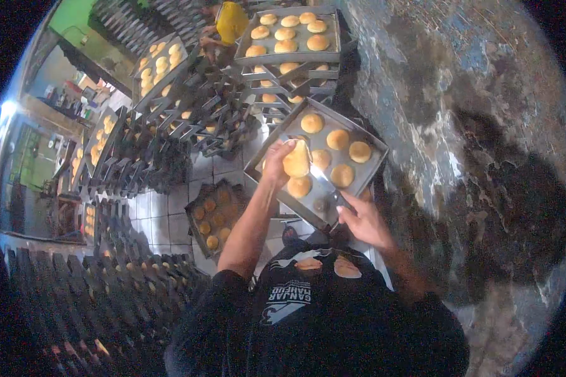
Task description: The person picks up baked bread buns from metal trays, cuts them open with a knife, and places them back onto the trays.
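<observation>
My left hand [275, 161] is closed around a round bun [297, 159] with a golden face and a pale edge, raised over a metal baking tray [378, 149]. In my right hand [366, 221] is a knife [324, 181], gripped by its dark handle, the blade angled toward the bun and close to it. Whether the blade touches the bun I cannot tell. Several golden buns [338, 139] lie in the tray beneath, and a dark round mark [321, 205] shows on its near side.
Stacked trays of buns [288, 58] stand straight ahead, with more stacks [160, 69] at the left. A lower tray of buns [197, 229] sits near the tiled floor [151, 210]. A stained wall [446, 125] rises close on the right. A person in yellow [231, 22] is behind the stacks.
</observation>
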### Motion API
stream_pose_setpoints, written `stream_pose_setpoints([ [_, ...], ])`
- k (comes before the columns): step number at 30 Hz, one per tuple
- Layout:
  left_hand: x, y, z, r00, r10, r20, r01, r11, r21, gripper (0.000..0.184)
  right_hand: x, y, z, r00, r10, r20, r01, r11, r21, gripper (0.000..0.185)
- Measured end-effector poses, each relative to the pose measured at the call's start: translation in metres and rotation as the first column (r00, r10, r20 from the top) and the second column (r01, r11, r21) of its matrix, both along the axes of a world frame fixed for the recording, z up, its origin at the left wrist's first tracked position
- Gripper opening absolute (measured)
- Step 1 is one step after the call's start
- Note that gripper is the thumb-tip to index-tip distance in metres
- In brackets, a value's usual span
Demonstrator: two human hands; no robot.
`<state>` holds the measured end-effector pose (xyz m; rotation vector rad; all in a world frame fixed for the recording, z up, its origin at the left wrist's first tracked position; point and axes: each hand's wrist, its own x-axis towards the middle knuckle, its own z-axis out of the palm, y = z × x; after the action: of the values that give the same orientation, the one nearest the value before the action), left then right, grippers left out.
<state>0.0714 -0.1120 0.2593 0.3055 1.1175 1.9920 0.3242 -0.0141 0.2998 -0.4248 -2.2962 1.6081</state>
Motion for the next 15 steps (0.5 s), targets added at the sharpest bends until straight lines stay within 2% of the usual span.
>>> stream_pose_setpoints([
  [2, 0.004, -0.003, -0.003, 0.999, -0.039, 0.006, 0.039, 0.999, 0.016, 0.023, 0.005, -0.007, -0.015, 0.989, 0.025, 0.143, 0.007, 0.976, -0.219, 0.036],
  [3, 0.016, 0.004, -0.010, 0.998, 0.025, 0.064, -0.023, 0.999, -0.030, 0.025, -0.004, -0.013, -0.006, 0.988, -0.004, 0.156, 0.042, 0.969, -0.242, 0.038],
  [4, 0.027, 0.011, -0.021, 0.997, 0.019, 0.074, -0.016, 0.999, -0.035, 0.025, -0.015, -0.012, -0.007, 0.986, -0.010, 0.167, 0.051, 0.968, -0.246, 0.038],
  [6, 0.040, 0.022, -0.039, 0.990, 0.038, 0.139, -0.041, 0.999, 0.017, 0.026, -0.033, -0.008, -0.019, 0.977, -0.032, 0.212, 0.046, 0.997, -0.062, 0.041],
  [7, 0.038, 0.022, -0.044, 0.989, 0.061, 0.135, -0.066, 0.997, 0.031, 0.027, -0.032, -0.008, -0.025, 0.979, -0.058, 0.194, 0.068, 0.997, -0.041, 0.044],
  [8, 0.031, 0.023, -0.050, 0.988, 0.055, 0.142, -0.059, 0.998, 0.029, 0.027, -0.026, -0.008, -0.030, 0.977, -0.064, 0.201, 0.074, 0.996, -0.042, 0.044],
  [10, 0.020, 0.015, -0.044, 0.982, 0.041, 0.183, -0.047, 0.998, 0.031, 0.027, 0.002, -0.013, -0.041, 0.976, -0.035, 0.214, 0.073, 0.982, -0.173, 0.046],
  [11, 0.018, 0.009, -0.038, 0.976, 0.003, 0.217, -0.007, 1.000, 0.017, 0.029, 0.018, -0.015, -0.062, 0.962, -0.066, 0.265, 0.084, 0.995, -0.057, 0.044],
  [14, 0.030, 0.016, -0.060, 0.961, 0.049, 0.273, -0.054, 0.998, 0.012, 0.030, 0.024, -0.025, -0.101, 0.954, -0.131, 0.268, 0.159, 0.984, -0.083, 0.045],
  [15, 0.040, 0.023, -0.074, 0.948, 0.078, 0.308, -0.067, 0.997, -0.046, 0.030, 0.009, -0.023, -0.078, 0.938, -0.136, 0.318, 0.157, 0.987, -0.041, 0.043],
])
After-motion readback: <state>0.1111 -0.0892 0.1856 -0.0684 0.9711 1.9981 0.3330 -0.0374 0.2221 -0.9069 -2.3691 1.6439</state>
